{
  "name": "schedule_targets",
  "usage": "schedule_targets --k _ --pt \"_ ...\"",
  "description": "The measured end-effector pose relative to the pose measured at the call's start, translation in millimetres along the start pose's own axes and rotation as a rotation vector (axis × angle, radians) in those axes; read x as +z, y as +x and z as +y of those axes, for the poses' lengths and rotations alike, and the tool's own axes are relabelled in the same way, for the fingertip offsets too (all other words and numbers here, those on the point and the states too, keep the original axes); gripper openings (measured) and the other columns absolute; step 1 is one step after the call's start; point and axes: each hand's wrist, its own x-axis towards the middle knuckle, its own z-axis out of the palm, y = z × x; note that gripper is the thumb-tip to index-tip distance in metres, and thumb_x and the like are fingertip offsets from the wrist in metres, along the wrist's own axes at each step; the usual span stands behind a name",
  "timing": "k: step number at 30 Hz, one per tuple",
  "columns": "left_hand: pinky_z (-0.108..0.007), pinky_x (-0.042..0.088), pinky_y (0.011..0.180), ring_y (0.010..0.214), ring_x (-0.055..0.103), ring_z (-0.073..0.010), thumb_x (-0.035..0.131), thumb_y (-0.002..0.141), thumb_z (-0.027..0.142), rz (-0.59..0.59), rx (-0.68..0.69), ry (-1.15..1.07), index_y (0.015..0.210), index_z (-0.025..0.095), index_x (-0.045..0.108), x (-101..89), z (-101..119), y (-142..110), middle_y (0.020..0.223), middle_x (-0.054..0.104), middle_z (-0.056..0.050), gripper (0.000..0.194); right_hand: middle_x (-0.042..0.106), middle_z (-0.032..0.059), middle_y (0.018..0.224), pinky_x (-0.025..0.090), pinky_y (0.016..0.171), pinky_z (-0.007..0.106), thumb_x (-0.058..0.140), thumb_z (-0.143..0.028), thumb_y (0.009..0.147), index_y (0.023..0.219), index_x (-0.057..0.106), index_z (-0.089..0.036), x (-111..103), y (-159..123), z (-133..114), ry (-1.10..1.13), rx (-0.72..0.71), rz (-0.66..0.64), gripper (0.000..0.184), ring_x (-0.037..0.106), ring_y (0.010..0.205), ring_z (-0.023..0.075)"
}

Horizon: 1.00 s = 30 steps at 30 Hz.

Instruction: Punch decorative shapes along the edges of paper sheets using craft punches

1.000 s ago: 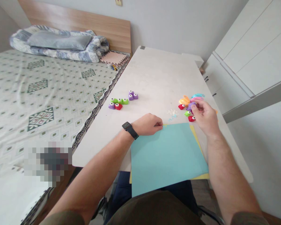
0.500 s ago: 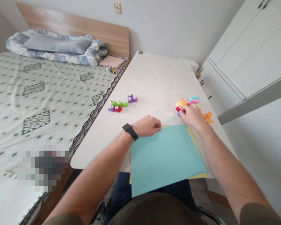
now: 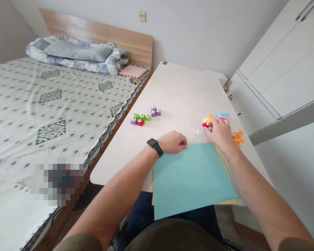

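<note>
The teal paper sheet (image 3: 193,179) lies flat on the near end of the white desk (image 3: 178,94), overhanging the near edge, on top of a yellow paper sheet (image 3: 223,164) that shows as a narrow strip along its far and right edges and at its near right corner. Left hand (image 3: 171,142), with a black wristwatch (image 3: 153,146) on the wrist, rests on the desk at the far edge of the teal paper sheet. Its fingers (image 3: 182,143) are curled inward in a narrow, closed posture, and their tips are at that edge. No held object is visible, and whether the fingers pinch the paper cannot be determined. Right hand (image 3: 219,135) is positioned just past the far right corner of the sheets, with its fingers (image 3: 210,129) angled downward over a cluster of small plastic pieces (image 3: 206,124) in red and purple, each with round eye-like dots. Contact with the pieces is evident, but the hand hides them in part, so a grip cannot be confirmed. Beyond the fingers lie curled pink and blue paper strips (image 3: 222,116) and an orange paper shape (image 3: 208,118); a second orange paper shape (image 3: 238,137) lies just right of the hand. Pale paper scraps (image 3: 196,131) lie between the two hands. A separate group of green, purple and red plastic pieces (image 3: 142,118) stands well to the left, beyond the left hand.
</note>
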Motion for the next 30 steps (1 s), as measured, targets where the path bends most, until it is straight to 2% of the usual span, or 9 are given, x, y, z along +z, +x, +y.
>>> schedule_targets --k 3,7,12,16,19,24,28,30 --pt "-0.024 0.045 0.068 0.072 0.067 -0.0149 0.061 0.086 0.024 0.004 0.004 0.008 0.087 0.017 0.076 0.8 -1 0 0.083 0.076 -0.004 0.017 0.071 0.0159 0.104 0.040 0.099 0.047 0.062 -0.039 0.089 0.105 0.067 -0.015 -7 14 -31 0.106 -0.092 -0.013 0.029 0.057 0.106 0.0342" --pt "-0.025 0.045 0.068 0.072 0.066 -0.0149 0.061 0.086 0.024 0.009 0.006 0.002 0.088 0.017 0.077 2.2 -4 0 0.083 0.077 -0.004 0.017 0.071 0.0135 0.109 0.043 0.099 0.043 0.066 -0.039 0.087 0.111 0.065 -0.016 -9 47 -84 0.285 -0.177 -0.082 0.033 0.059 0.108 0.0316" --pt "-0.025 0.045 0.067 0.072 0.066 -0.0155 0.060 0.086 0.025 0.013 0.007 -0.002 0.089 0.017 0.076 4.1 -7 0 0.085 0.077 -0.005 0.018 0.069 0.0144 0.114 0.044 0.100 0.041 0.069 -0.037 0.087 0.123 0.063 -0.014 4 96 -144 0.360 -0.256 -0.209 0.043 0.060 0.108 0.0297" --pt "-0.026 0.044 0.064 0.069 0.064 -0.0160 0.060 0.086 0.026 0.008 0.012 0.006 0.086 0.016 0.075 4.7 -9 1 0.084 0.076 -0.006 0.018 0.069 0.0159 0.117 0.045 0.099 0.041 0.068 -0.039 0.089 0.129 0.063 -0.015 21 120 -177 0.391 -0.275 -0.299 0.047 0.061 0.108 0.0295" --pt "-0.027 0.045 0.064 0.068 0.064 -0.0168 0.061 0.084 0.025 0.015 0.026 0.007 0.082 0.016 0.074 5.6 -10 1 0.081 0.075 -0.007 0.016 0.069 0.0149 0.117 0.046 0.094 0.040 0.068 -0.041 0.089 0.127 0.065 -0.019 32 129 -190 0.422 -0.275 -0.311 0.045 0.062 0.104 0.0284" --pt "-0.027 0.047 0.067 0.072 0.066 -0.0184 0.061 0.084 0.023 0.022 0.037 -0.009 0.081 0.016 0.074 6.5 -11 1 0.082 0.076 -0.008 0.015 0.073 0.0101 0.105 0.047 0.087 0.035 0.066 -0.033 0.090 0.106 0.072 -0.021 40 134 -198 0.451 -0.241 -0.303 0.021 0.063 0.095 0.0239" --pt "-0.027 0.047 0.066 0.071 0.066 -0.0181 0.060 0.086 0.025 0.013 0.033 0.007 0.084 0.016 0.076 5.4 -9 0 0.085 0.077 -0.008 0.018 0.073 0.0109 0.107 0.047 0.090 0.036 0.063 -0.031 0.092 0.103 0.069 -0.019 25 128 -189 0.504 -0.225 -0.237 0.017 0.063 0.100 0.0237" --pt "-0.027 0.047 0.066 0.072 0.066 -0.0178 0.060 0.087 0.025 0.015 0.037 0.007 0.086 0.016 0.077 4.8 -9 0 0.085 0.077 -0.007 0.019 0.073 0.0100 0.106 0.048 0.089 0.036 0.063 -0.031 0.091 0.103 0.066 -0.019 11 119 -178 0.620 -0.205 -0.195 0.017 0.065 0.099 0.0228"
